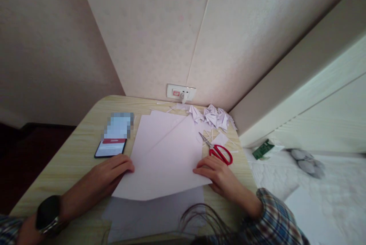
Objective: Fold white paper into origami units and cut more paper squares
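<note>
Left grip, right grip; white paper between.

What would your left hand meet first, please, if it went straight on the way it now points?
My left hand would first meet the large white sheet, whose edge it seems to touch, though depth is unclear.

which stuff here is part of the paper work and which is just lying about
Likely part of it: held paper sheet; red-handled scissors; folded paper pieces; paper scraps

Probably just lying about: phone; green-and-white box
</note>
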Action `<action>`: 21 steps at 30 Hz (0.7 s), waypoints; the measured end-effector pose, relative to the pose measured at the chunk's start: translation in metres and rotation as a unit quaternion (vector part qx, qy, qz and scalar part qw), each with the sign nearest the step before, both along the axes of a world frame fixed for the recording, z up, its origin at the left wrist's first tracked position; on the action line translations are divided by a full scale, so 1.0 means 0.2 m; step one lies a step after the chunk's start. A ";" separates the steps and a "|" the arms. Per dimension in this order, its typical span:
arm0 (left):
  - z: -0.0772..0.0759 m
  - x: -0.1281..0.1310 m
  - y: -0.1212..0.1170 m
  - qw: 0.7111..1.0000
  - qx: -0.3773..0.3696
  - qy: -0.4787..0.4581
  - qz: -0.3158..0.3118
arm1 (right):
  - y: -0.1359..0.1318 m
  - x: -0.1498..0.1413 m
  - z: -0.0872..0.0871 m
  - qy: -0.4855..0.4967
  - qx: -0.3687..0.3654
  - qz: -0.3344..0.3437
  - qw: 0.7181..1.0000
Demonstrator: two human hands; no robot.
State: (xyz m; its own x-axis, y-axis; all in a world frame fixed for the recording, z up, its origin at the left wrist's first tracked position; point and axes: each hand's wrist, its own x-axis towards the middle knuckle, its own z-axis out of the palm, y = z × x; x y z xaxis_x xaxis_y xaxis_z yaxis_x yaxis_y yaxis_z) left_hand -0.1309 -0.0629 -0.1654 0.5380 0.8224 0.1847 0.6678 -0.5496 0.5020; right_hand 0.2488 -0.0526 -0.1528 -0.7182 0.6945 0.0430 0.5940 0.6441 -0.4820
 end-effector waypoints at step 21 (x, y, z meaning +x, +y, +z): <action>0.07 0.03 0.05 0.991 -0.126 -0.005 0.054 | 0.08 -0.02 -0.03 -0.002 -0.070 -0.077 0.995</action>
